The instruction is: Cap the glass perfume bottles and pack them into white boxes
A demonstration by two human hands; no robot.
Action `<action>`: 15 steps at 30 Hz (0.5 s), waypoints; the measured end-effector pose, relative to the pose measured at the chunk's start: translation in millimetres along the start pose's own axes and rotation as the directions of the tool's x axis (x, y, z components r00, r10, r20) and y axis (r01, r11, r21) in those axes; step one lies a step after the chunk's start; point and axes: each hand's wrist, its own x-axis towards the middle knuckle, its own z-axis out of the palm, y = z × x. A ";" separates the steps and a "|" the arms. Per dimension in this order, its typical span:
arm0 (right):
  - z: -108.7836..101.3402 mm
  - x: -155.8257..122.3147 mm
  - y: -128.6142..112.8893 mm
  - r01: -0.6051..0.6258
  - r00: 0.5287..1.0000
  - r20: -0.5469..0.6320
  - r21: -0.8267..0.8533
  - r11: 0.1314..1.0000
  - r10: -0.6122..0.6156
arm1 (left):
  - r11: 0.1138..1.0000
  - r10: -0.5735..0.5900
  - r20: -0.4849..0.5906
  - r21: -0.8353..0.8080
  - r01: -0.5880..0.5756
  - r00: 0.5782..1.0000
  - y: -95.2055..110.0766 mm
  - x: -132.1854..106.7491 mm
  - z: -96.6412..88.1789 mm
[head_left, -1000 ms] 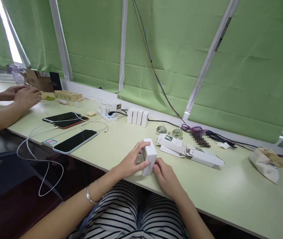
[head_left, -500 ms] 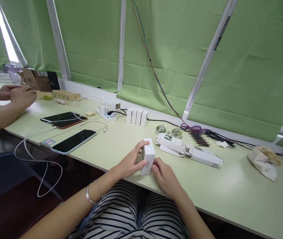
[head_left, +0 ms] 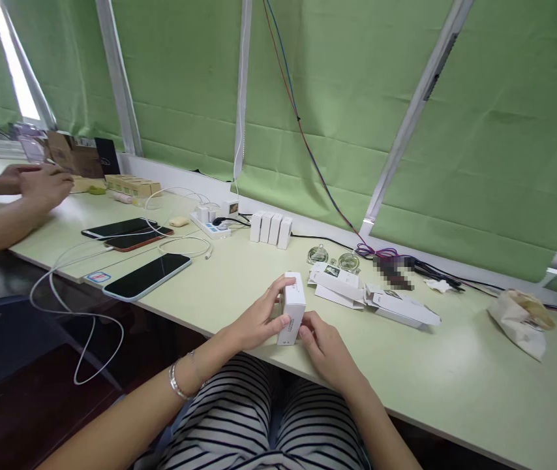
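A small white cardboard box [head_left: 292,310] stands upright near the front edge of the table. My left hand [head_left: 263,316] grips it from the left, thumb on the near face and fingers over the top and far side. Against the box's lower right side, my right hand [head_left: 325,343] rests with its fingers curled; part of those fingertips is hidden. Just beyond, to the right, lie two opened white boxes, one flattened carton [head_left: 337,284] and another carton [head_left: 400,307]. Two round clear glass-like items stand behind them, a left one [head_left: 317,254] and a right one [head_left: 348,262].
Several white boxes [head_left: 271,228] stand in a row by the wall, beside a power strip [head_left: 210,225]. Phones lie at left, the nearest a light-blue-edged phone [head_left: 147,277] with white cables around. A co-worker's hands [head_left: 46,186] are at far left. A cloth bag [head_left: 518,323] lies right.
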 end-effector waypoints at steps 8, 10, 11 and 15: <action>0.6 1.7 1.0 -0.003 1.000 0.005 -0.001 1.000 0.003 | 1.000 0.022 -0.003 0.010 -0.022 1.000 -3.0 -0.9 0.3; 1.0 1.7 1.7 -0.004 1.000 0.003 -0.006 1.000 0.004 | 1.000 0.021 -0.004 0.010 -0.021 1.000 -3.8 -1.2 0.3; 1.2 1.6 1.9 -0.004 1.000 0.002 -0.006 1.000 0.004 | 1.000 0.019 -0.004 0.008 -0.019 1.000 -3.9 -1.3 0.3; 1.6 1.1 2.5 -0.003 1.000 -0.002 -0.001 1.000 0.003 | 1.000 0.008 0.000 0.002 -0.008 1.000 -3.4 -1.3 0.4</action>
